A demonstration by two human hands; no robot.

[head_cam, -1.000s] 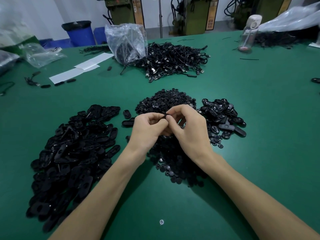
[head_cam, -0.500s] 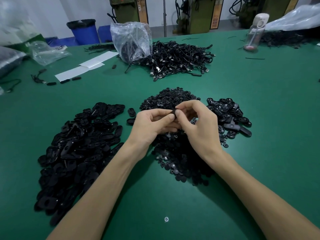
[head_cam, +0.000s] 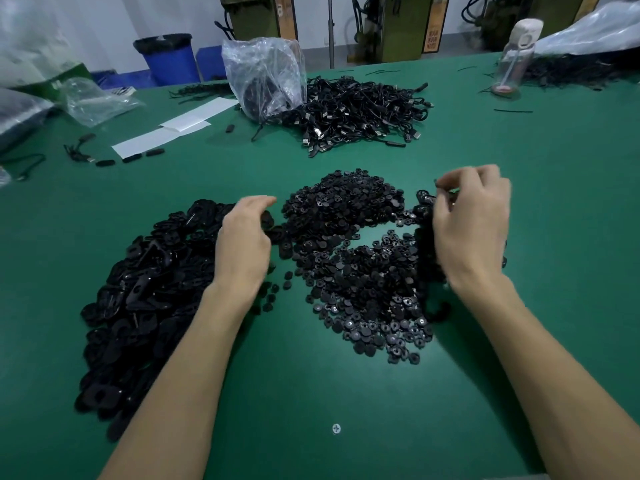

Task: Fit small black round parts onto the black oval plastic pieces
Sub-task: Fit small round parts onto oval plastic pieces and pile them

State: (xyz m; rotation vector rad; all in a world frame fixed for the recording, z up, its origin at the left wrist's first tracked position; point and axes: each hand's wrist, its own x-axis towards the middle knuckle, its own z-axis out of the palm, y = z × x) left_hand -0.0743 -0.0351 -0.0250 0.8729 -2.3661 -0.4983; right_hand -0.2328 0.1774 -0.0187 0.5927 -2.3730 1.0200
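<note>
Small black round parts point(head_cam: 363, 271) lie in a wide heap at the middle of the green table point(head_cam: 554, 271), between the two hands. The black oval pieces point(head_cam: 145, 289) are piled to the left of that heap. The left hand point(head_cam: 244, 244) hangs over the near edge of the oval pile, back upward, fingers bent down toward the pieces; whether it has hold of one cannot be told. The right hand point(head_cam: 471, 220) is raised over a smaller pile of dark pieces point(head_cam: 424, 206) at the right of the round parts, fingers curled together. A small dark bit shows at its fingertips, but blur hides whether it is pinched. A lone screw point(head_cam: 336, 428) lies on the table nearer the person. Farther back sit a tangle of black cables point(head_cam: 360, 112), a clear plastic bag point(head_cam: 266, 74) touching it, white paper sheets point(head_cam: 166, 133), a bottle point(head_cam: 516, 57) and a blue bin point(head_cam: 166, 60).
</note>
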